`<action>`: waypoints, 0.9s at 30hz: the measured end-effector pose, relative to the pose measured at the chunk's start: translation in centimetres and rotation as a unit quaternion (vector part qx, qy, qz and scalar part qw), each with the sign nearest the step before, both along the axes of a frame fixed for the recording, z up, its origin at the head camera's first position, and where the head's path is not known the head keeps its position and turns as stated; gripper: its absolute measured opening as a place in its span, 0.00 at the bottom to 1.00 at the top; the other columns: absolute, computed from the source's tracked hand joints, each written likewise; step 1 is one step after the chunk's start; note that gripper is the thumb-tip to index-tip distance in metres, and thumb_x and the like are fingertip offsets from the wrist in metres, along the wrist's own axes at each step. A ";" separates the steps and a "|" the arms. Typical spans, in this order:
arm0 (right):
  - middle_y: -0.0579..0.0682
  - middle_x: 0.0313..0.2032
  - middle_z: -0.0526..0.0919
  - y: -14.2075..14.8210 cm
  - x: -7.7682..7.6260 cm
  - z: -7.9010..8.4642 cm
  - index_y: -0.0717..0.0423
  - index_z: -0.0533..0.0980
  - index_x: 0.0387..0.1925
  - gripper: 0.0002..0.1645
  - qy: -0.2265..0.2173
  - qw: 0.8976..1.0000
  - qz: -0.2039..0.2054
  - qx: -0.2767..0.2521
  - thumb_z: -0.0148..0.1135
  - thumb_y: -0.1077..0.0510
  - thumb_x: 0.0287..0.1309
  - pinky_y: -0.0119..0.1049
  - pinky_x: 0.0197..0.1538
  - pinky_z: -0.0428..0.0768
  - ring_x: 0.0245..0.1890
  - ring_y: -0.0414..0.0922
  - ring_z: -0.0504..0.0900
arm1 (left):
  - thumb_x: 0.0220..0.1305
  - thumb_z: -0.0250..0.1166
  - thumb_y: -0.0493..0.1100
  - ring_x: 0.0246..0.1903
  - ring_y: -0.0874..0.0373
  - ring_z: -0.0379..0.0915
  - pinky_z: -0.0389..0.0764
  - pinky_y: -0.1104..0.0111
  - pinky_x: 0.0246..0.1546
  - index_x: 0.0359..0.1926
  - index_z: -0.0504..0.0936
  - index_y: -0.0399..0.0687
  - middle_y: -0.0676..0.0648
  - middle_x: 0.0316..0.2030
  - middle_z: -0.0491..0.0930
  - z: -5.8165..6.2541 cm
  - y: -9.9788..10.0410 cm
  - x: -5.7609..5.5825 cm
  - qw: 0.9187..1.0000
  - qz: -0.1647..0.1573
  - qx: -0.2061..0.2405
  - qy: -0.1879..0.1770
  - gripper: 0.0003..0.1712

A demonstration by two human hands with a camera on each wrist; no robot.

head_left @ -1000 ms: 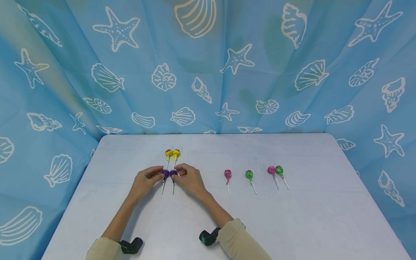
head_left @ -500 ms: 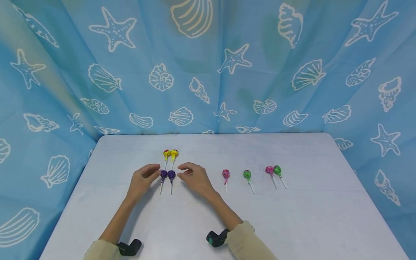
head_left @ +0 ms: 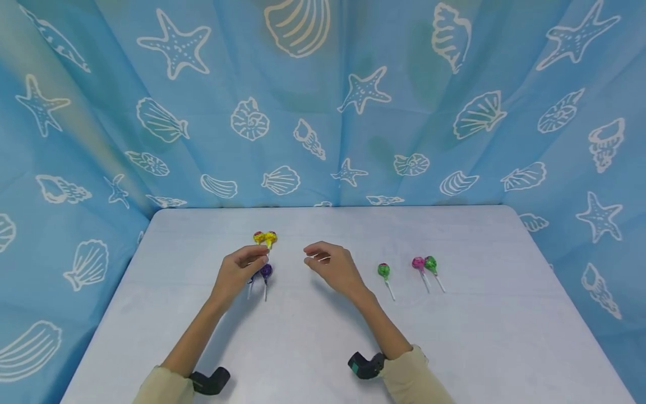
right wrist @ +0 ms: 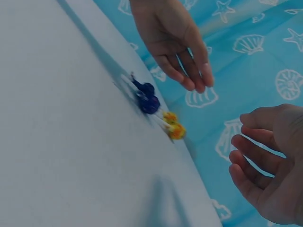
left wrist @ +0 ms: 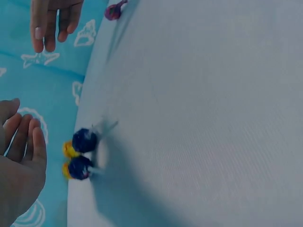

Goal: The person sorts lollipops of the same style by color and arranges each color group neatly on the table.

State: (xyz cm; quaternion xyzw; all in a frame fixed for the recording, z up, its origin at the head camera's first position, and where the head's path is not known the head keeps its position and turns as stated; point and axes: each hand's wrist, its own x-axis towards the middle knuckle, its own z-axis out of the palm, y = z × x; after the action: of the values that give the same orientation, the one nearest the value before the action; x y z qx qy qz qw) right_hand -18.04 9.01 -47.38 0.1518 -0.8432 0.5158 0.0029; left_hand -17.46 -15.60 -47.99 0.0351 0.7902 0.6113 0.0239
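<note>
Over the left part of the white table my left hand point(head_left: 241, 272) hovers with relaxed, slightly bent fingers, holding nothing. It partly covers two purple lollipops point(head_left: 266, 270) lying side by side. Just behind these lie two yellow lollipops point(head_left: 271, 238), heads together. My right hand point(head_left: 335, 269) is in the air to their right, its fingers loosely bent and grasping nothing. A pink lollipop point(left wrist: 113, 11) lies on the table in the left wrist view; in the head view my right hand hides it. Both hands look bare of any object in the right wrist view too.
Further right on the table point(head_left: 479, 336) lies a single green lollipop point(head_left: 384, 270). Beyond it a pink lollipop point(head_left: 418, 263) and a green lollipop point(head_left: 430, 264) lie close together. A blue seashell-print curtain point(head_left: 323, 112) hangs behind the table.
My right hand has let go of the right purple lollipop and moved right, over the single pink one. My left hand has let go too, lifted and shifted slightly right over the purple lollipops.
</note>
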 end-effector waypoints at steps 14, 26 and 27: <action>0.49 0.42 0.86 7.0 0.3 2.3 0.59 0.82 0.50 0.14 0.007 0.998 -0.055 0.043 0.66 0.61 0.64 0.43 0.52 0.82 0.44 0.47 0.82 | 0.66 0.67 0.36 0.52 0.49 0.78 0.78 0.70 0.53 0.57 0.78 0.30 0.31 0.53 0.79 -0.4 5.5 -0.3 0.993 -0.101 0.033 0.044 0.21; 0.53 0.46 0.86 11.9 0.9 2.1 0.58 0.82 0.51 0.15 0.018 0.993 -0.084 0.083 0.66 0.62 0.64 0.48 0.54 0.81 0.47 0.50 0.83 | 0.65 0.66 0.31 0.53 0.40 0.77 0.79 0.64 0.54 0.58 0.77 0.28 0.30 0.53 0.79 -1.8 10.4 0.0 0.986 -0.150 0.048 0.054 0.21; 0.53 0.46 0.86 12.3 0.9 2.1 0.58 0.82 0.52 0.15 0.018 0.992 -0.086 0.086 0.66 0.62 0.64 0.48 0.54 0.81 0.48 0.51 0.83 | 0.65 0.66 0.30 0.53 0.39 0.77 0.79 0.64 0.55 0.58 0.76 0.27 0.30 0.53 0.78 -1.8 10.7 0.0 0.986 -0.151 0.049 0.053 0.21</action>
State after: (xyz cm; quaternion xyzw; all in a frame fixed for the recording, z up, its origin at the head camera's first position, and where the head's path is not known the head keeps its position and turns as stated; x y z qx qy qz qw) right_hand -17.09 21.32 -45.31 0.0876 -0.8943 0.4359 0.0497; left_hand -17.43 -4.85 -49.79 0.1874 0.7451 0.6360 0.0719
